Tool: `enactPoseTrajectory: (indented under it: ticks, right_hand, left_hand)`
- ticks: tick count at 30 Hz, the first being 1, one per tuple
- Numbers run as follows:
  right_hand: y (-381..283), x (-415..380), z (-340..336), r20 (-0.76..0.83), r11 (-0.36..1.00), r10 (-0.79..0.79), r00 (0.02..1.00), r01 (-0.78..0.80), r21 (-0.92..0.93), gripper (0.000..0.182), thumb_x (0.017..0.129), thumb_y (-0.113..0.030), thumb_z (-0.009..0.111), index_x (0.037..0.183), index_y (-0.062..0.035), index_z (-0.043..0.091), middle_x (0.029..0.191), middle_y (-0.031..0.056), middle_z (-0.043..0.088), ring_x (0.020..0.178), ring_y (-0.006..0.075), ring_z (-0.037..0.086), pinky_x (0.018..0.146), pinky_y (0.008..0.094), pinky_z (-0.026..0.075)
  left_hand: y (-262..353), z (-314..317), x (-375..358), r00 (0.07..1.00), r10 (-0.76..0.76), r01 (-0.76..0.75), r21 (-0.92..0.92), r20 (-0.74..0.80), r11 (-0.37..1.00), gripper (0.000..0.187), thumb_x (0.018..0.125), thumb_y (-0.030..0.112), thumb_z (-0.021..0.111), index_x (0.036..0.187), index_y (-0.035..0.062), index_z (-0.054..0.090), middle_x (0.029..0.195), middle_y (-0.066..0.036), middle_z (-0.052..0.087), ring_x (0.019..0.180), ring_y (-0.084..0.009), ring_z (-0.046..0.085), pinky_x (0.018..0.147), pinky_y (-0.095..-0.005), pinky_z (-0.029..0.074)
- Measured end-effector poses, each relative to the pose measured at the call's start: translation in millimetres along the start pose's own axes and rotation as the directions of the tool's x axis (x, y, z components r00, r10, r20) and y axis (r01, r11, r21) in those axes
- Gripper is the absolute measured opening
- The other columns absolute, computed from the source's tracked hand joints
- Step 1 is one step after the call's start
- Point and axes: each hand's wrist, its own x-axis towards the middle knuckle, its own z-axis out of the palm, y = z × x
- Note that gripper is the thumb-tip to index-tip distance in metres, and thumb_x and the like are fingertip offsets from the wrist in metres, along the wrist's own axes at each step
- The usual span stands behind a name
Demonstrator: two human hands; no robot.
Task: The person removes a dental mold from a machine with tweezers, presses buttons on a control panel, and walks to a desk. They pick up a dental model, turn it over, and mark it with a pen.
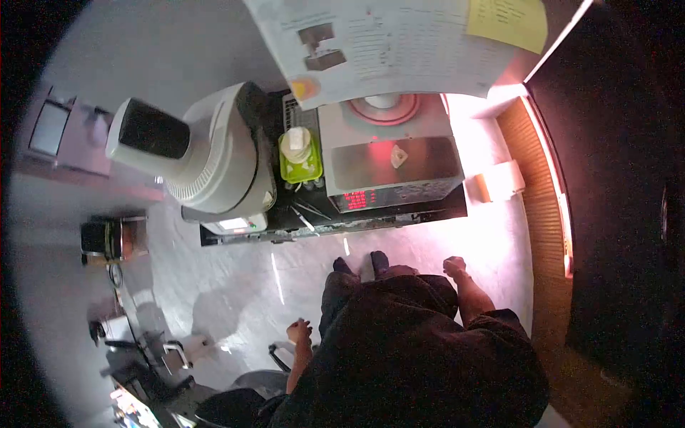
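Both hands hang empty at the person's sides: the left hand (299,331) loosely curled, the right hand (454,267) closed in a fist. Nearest the right hand stands the grey metal scale with red digits (389,171) on the black desk (442,208). Judged from here, the overhanging white printed sheet (378,43) could snag a rising hand.

Single view, head-worn, fisheye with dark vignetted corners. I see it looking steeply down past the wearer's torso to the floor (235,285), fairly far below. Workbench (328,221) sits toward 12 o'clock, a paper sheet (385,43) very near the lens at the top edge. Both feet appear at centre. No second view shares this scene.
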Motion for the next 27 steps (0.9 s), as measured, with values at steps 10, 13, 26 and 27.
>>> enactPoseTrajectory:
  ticks: [10, 13, 26, 27]
  right_hand:
    - [-88, 6, -40, 0.266, 0.872, -0.308, 0.913, 0.16, 0.462, 0.015, 0.099, -0.014, 0.072, 0.11, -0.0044, 0.075, 0.092, 0.0055, 0.076, 0.069, 0.0168, 0.071, 0.058, 0.0277, 0.055]
    - [-143, -49, -54, 0.419, 0.944, -0.29, 0.86, 0.186, 0.271, 0.022, 0.102, -0.024, 0.07, 0.117, -0.0088, 0.076, 0.106, 0.0036, 0.076, 0.087, 0.0165, 0.073, 0.071, 0.0311, 0.057]
    - [-330, -233, 27, 0.766, 0.203, -0.641, -0.033, 0.956, 0.211, 0.066, 0.086, -0.037, 0.092, 0.14, -0.0121, 0.065, 0.146, 0.0115, 0.059, 0.137, 0.0269, 0.057, 0.108, 0.0494, 0.056]
    - [-355, -274, 46, 0.809, 0.25, -0.586, -0.039, 0.941, 0.227, 0.068, 0.084, -0.038, 0.092, 0.139, -0.0083, 0.065, 0.147, 0.0147, 0.058, 0.138, 0.0314, 0.057, 0.113, 0.049, 0.052]
  left_hand:
    - [-48, 11, -39, 0.995, 0.104, -0.1, 0.35, 0.007, 0.931, 0.044, 0.095, 0.036, 0.069, 0.079, -0.0035, 0.08, 0.071, -0.014, 0.074, 0.065, -0.0293, 0.07, 0.068, -0.0469, 0.054]
    - [-66, 2, -30, 0.982, -0.154, 0.139, 0.129, 0.11, 0.982, 0.029, 0.092, 0.025, 0.069, 0.08, -0.0014, 0.073, 0.064, -0.01, 0.063, 0.054, -0.0246, 0.059, 0.051, -0.0424, 0.045]
    - [-12, 21, 85, 0.951, -0.053, -0.117, 0.518, 0.303, 0.847, 0.031, 0.096, 0.03, 0.061, 0.092, 0.0033, 0.078, 0.086, -0.015, 0.077, 0.079, -0.0236, 0.075, 0.077, -0.0396, 0.061]
    - [-5, 24, 106, 0.908, 0.142, -0.396, 0.692, 0.395, 0.603, 0.031, 0.094, 0.028, 0.061, 0.093, 0.0021, 0.078, 0.088, -0.017, 0.078, 0.085, -0.0273, 0.076, 0.082, -0.0424, 0.061]
